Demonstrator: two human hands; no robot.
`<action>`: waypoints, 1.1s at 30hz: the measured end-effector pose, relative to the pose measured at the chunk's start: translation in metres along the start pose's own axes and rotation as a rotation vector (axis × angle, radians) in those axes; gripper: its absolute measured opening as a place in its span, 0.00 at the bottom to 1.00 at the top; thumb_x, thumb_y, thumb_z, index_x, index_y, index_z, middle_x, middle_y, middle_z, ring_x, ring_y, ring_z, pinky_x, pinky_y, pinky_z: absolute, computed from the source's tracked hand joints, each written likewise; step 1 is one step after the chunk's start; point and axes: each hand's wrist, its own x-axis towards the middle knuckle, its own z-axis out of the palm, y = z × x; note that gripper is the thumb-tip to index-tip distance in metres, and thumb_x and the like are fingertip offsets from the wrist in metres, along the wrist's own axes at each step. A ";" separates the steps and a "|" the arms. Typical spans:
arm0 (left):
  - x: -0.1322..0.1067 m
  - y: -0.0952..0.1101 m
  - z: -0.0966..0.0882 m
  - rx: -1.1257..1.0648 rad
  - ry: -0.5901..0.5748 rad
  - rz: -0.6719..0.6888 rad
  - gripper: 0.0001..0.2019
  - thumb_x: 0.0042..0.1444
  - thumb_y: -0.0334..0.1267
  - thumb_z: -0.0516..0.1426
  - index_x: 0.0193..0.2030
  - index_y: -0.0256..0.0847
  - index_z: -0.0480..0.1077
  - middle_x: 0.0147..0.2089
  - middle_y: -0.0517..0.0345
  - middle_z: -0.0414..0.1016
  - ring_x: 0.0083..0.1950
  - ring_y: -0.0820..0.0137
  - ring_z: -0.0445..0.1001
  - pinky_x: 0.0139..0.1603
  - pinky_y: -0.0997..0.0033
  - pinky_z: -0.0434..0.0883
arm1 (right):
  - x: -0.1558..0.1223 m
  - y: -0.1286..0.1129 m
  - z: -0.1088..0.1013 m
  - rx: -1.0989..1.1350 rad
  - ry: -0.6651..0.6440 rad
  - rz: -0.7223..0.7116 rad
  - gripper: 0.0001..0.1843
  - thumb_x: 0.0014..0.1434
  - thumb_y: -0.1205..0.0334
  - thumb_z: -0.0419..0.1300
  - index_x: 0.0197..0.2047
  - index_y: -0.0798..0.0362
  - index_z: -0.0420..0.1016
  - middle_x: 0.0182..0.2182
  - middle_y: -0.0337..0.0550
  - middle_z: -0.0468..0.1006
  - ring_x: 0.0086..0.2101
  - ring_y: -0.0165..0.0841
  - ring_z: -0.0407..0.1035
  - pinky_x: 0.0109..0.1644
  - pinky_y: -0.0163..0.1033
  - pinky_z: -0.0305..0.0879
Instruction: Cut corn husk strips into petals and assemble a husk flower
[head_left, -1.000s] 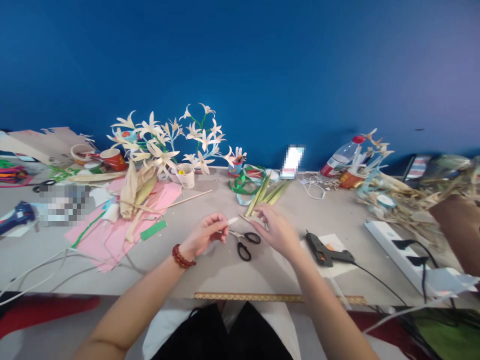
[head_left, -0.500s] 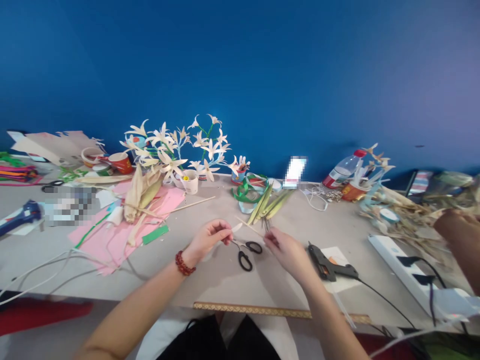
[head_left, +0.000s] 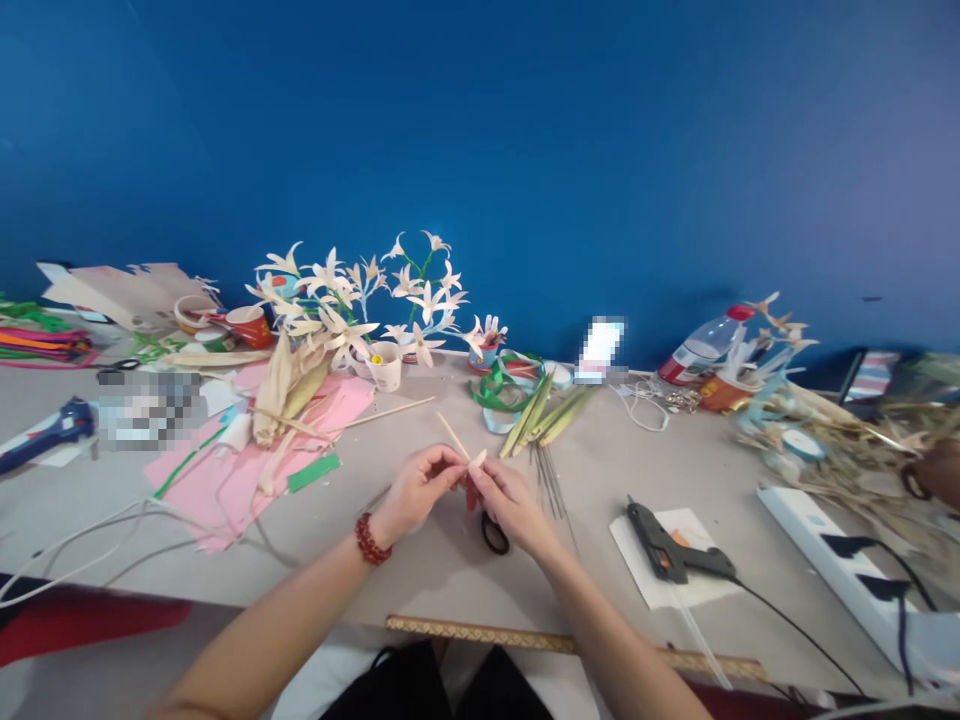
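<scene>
My left hand [head_left: 421, 490], with a red beaded bracelet on its wrist, pinches a small pale husk petal [head_left: 478, 460]. My right hand [head_left: 510, 498] is closed on a thin wooden stick [head_left: 453, 436], whose end points up and away to the left. The two hands meet, and petal and stick touch or overlap at the fingertips. Below them, the black-handled scissors [head_left: 495, 537] lie on the table, mostly covered by my hands. Right of my right hand are several thin dark wires [head_left: 551, 483] and green husk strips [head_left: 531, 415].
A black glue gun [head_left: 671, 545] lies on white paper at right, near a power strip [head_left: 814, 560]. Pink paper [head_left: 180, 480] with dried husks [head_left: 281, 400] is at left. Husk flowers [head_left: 341, 330] stand behind. Another person's hand [head_left: 937, 475] shows far right. A patterned strip [head_left: 480, 633] runs along the front edge.
My right hand has moved left to meet my left hand, bringing the stick to the petal. The scissors are now more hidden. The other person's hand at far right has moved lower.
</scene>
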 end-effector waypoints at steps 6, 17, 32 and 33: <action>-0.001 0.000 0.004 0.070 0.010 0.050 0.08 0.59 0.40 0.57 0.34 0.37 0.71 0.31 0.59 0.72 0.33 0.73 0.69 0.37 0.74 0.68 | -0.003 0.005 0.005 0.054 -0.019 0.027 0.23 0.68 0.48 0.47 0.28 0.53 0.68 0.21 0.36 0.69 0.25 0.29 0.65 0.33 0.34 0.59; -0.002 0.008 -0.004 0.108 -0.137 0.079 0.09 0.59 0.42 0.58 0.34 0.37 0.71 0.31 0.58 0.72 0.32 0.71 0.69 0.36 0.73 0.67 | -0.009 0.000 0.010 0.777 -0.255 0.345 0.25 0.61 0.43 0.54 0.23 0.54 0.66 0.11 0.30 0.58 0.12 0.22 0.43 0.15 0.30 0.36; 0.001 0.009 -0.009 -0.059 0.018 -0.013 0.09 0.57 0.42 0.59 0.33 0.38 0.68 0.27 0.61 0.70 0.29 0.74 0.67 0.36 0.73 0.66 | -0.005 0.012 -0.018 0.746 -0.126 0.313 0.25 0.61 0.38 0.51 0.28 0.51 0.64 0.12 0.28 0.56 0.13 0.23 0.41 0.14 0.29 0.36; 0.000 0.009 -0.008 -0.044 0.014 -0.013 0.09 0.57 0.42 0.59 0.33 0.38 0.69 0.27 0.61 0.71 0.30 0.73 0.68 0.36 0.73 0.66 | -0.003 0.010 -0.012 0.656 -0.115 0.306 0.24 0.61 0.39 0.52 0.30 0.52 0.66 0.14 0.30 0.59 0.14 0.23 0.43 0.15 0.29 0.37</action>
